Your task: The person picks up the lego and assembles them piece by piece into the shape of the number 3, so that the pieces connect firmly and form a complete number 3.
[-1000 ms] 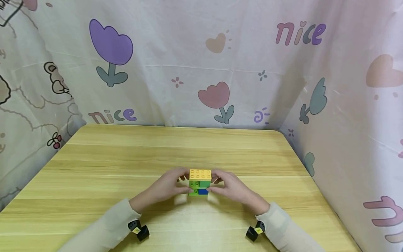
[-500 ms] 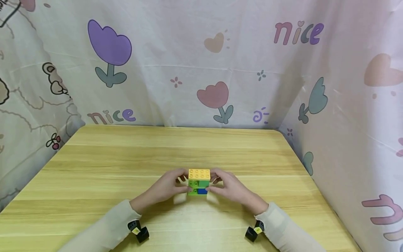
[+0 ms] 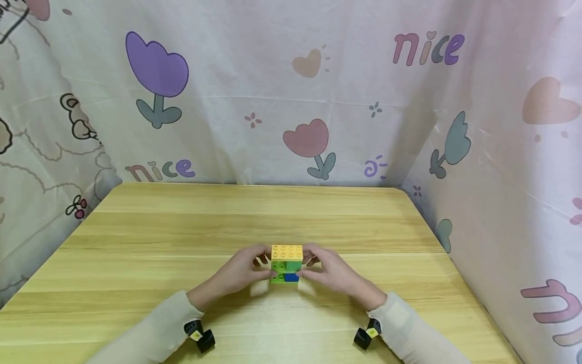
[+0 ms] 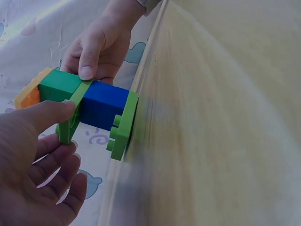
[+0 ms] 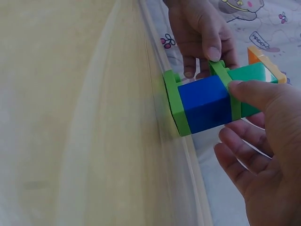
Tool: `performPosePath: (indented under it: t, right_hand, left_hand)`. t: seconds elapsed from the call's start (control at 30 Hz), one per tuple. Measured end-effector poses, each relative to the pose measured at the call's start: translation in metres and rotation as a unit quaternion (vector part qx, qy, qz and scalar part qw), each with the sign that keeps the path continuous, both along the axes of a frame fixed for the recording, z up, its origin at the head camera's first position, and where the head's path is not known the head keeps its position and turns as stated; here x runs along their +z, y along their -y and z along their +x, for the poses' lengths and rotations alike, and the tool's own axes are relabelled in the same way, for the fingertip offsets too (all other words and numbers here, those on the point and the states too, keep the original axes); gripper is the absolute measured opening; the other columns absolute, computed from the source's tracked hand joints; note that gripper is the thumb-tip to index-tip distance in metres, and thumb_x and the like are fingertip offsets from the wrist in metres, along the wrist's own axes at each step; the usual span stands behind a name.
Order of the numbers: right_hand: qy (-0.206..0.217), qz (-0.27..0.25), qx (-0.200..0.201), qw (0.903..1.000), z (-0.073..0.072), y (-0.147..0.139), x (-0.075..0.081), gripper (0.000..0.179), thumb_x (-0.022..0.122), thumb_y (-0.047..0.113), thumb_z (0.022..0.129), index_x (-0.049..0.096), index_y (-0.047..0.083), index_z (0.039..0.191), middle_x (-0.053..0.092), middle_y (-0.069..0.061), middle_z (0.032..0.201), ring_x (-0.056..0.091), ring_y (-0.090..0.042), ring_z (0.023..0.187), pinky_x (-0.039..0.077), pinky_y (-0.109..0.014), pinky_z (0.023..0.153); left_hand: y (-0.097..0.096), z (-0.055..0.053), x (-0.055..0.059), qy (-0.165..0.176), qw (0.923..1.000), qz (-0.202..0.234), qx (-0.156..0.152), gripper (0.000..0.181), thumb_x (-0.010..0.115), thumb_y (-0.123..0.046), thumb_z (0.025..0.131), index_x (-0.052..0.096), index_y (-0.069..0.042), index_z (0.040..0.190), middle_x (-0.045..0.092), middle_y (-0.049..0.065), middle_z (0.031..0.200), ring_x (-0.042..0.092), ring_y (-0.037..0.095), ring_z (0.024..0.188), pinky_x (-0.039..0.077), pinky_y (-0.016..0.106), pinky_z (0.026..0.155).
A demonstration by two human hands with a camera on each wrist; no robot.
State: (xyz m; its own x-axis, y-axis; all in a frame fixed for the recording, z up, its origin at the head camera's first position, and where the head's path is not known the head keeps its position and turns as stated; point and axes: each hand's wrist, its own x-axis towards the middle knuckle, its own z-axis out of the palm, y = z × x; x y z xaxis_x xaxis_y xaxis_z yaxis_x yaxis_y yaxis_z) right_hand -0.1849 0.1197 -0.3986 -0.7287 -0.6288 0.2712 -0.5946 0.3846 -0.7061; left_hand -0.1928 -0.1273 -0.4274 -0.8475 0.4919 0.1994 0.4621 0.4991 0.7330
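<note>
A small stack of toy building bricks (image 3: 293, 266) stands upright on the table in the head view. Its top is a yellow studded plate (image 3: 287, 253). Below come a green brick (image 4: 60, 85), a light green plate (image 5: 236, 106), a blue brick (image 4: 104, 104) and another light green plate (image 5: 176, 103) at the bottom. The bricks fill only the right part, leaving studs bare on the left. My left hand (image 3: 238, 270) pinches the middle light green plate at its left end. From the right, my right hand (image 3: 334, 272) pinches the same layer, thumb in front.
The wooden table (image 3: 182, 227) reaches back to a printed curtain (image 3: 227, 71), which also hangs along both sides. A small black camera (image 3: 200, 335) is strapped to the left wrist, and a matching camera (image 3: 367, 333) to the right.
</note>
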Motion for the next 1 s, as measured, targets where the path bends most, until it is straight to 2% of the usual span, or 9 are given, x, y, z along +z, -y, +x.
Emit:
performPosePath:
  t: [0.17, 0.37, 0.5, 0.67, 0.73, 0.9, 0.93, 1.0]
  right_hand:
    - [0.014, -0.027, -0.005, 0.9995, 0.001, 0.001, 0.002, 0.036, 0.065, 0.010, 0.081, 0.051, 0.008, 0.114, 0.059, -0.003, 0.096, 0.057, -0.025, 0.086, 0.046, -0.041, 0.080]
    - [0.041, -0.066, -0.008, 0.9970, 0.000, 0.001, 0.003, 0.038, 0.063, 0.011, 0.083, 0.050, 0.008, 0.118, 0.061, -0.004, 0.099, 0.058, -0.020, 0.087, 0.046, -0.041, 0.079]
    - [0.076, -0.079, -0.027, 0.9936, -0.001, 0.002, 0.004, 0.038, 0.062, 0.014, 0.084, 0.050, 0.009, 0.120, 0.061, -0.004, 0.100, 0.058, -0.019, 0.089, 0.046, -0.035, 0.080]
    - [0.132, -0.097, -0.064, 0.9844, -0.002, 0.004, 0.009, 0.038, 0.061, 0.018, 0.085, 0.051, 0.009, 0.120, 0.060, -0.006, 0.101, 0.056, -0.020, 0.093, 0.046, -0.030, 0.080]
    - [0.143, -0.104, -0.077, 0.9812, -0.003, 0.004, 0.010, 0.038, 0.061, 0.020, 0.085, 0.050, 0.009, 0.120, 0.060, -0.007, 0.102, 0.056, -0.020, 0.094, 0.046, -0.029, 0.080]
    - [0.146, -0.117, -0.097, 0.9775, -0.019, 0.002, -0.006, 0.043, 0.061, 0.034, 0.083, 0.051, 0.015, 0.121, 0.061, -0.001, 0.101, 0.057, -0.016, 0.093, 0.046, -0.027, 0.080]
    - [0.149, -0.121, -0.099, 0.9764, -0.022, 0.002, -0.009, 0.044, 0.061, 0.037, 0.083, 0.051, 0.016, 0.121, 0.061, -0.001, 0.101, 0.057, -0.015, 0.093, 0.047, -0.027, 0.079]
    - [0.157, -0.126, -0.104, 0.9739, -0.027, 0.002, -0.013, 0.046, 0.060, 0.040, 0.082, 0.051, 0.017, 0.121, 0.061, -0.001, 0.102, 0.058, -0.015, 0.092, 0.047, -0.028, 0.079]
  left_hand:
    - [0.000, 0.000, 0.001, -0.002, 0.9998, 0.010, 0.014, 0.031, 0.069, -0.038, 0.075, 0.058, -0.026, 0.101, 0.054, -0.013, 0.091, 0.052, 0.009, 0.080, 0.047, 0.025, 0.068]
    - [-0.001, 0.000, 0.005, 0.002, 0.9993, 0.028, 0.024, 0.036, 0.064, -0.048, 0.076, 0.059, -0.023, 0.101, 0.056, -0.013, 0.091, 0.053, 0.008, 0.079, 0.046, 0.025, 0.069]
    - [-0.001, 0.000, 0.008, 0.009, 0.9986, 0.039, 0.034, 0.038, 0.062, -0.050, 0.076, 0.060, -0.023, 0.102, 0.058, -0.014, 0.091, 0.053, 0.007, 0.079, 0.046, 0.025, 0.068]
    - [-0.003, -0.002, 0.011, 0.023, 0.9974, 0.049, 0.048, 0.036, 0.060, -0.052, 0.076, 0.060, -0.025, 0.101, 0.058, -0.014, 0.090, 0.052, 0.008, 0.078, 0.046, 0.027, 0.070]
    - [-0.005, -0.001, 0.016, 0.035, 0.9965, 0.055, 0.053, 0.035, 0.061, -0.049, 0.078, 0.060, -0.024, 0.101, 0.059, -0.012, 0.091, 0.053, 0.010, 0.080, 0.045, 0.029, 0.073]
    - [-0.007, -0.008, 0.018, 0.063, 0.9930, 0.072, 0.069, 0.037, 0.062, -0.049, 0.077, 0.060, -0.021, 0.102, 0.059, -0.009, 0.092, 0.053, 0.013, 0.083, 0.044, 0.033, 0.077]
    - [-0.007, -0.012, 0.014, 0.066, 0.9924, 0.076, 0.071, 0.039, 0.062, -0.052, 0.075, 0.060, -0.023, 0.101, 0.059, -0.010, 0.092, 0.053, 0.012, 0.083, 0.044, 0.032, 0.076]
    - [-0.007, -0.014, 0.015, 0.072, 0.9912, 0.083, 0.075, 0.039, 0.062, -0.051, 0.075, 0.060, -0.023, 0.101, 0.059, -0.009, 0.092, 0.054, 0.012, 0.084, 0.044, 0.032, 0.076]
